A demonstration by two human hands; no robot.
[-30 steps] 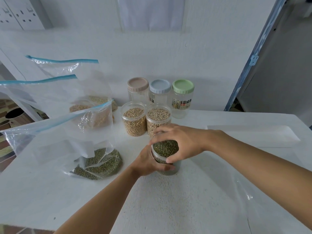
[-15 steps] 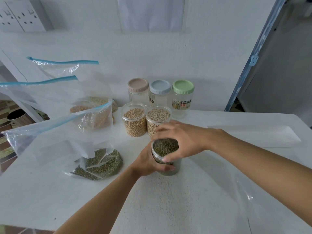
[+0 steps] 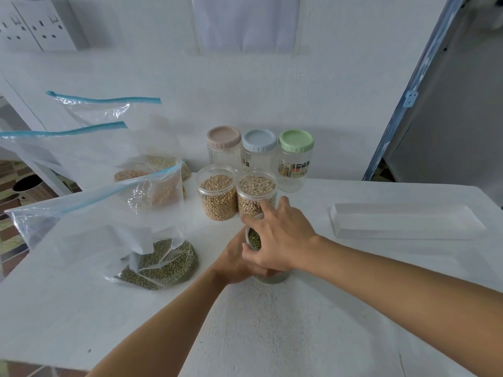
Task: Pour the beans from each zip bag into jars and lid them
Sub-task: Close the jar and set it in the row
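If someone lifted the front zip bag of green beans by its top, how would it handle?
Probably floppy: the zip bag is thin, creased clear film. Likely bottom-heavy, since the green beans pool in its lower corner. Whether its zip is sealed I cannot tell, so tilting might spill.

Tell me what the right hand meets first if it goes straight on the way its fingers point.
Most likely the clear plastic jar of pale speckled beans, standing just beyond the right hand, which grips the top of the clear jar of green beans. Depth is unsure from one view.
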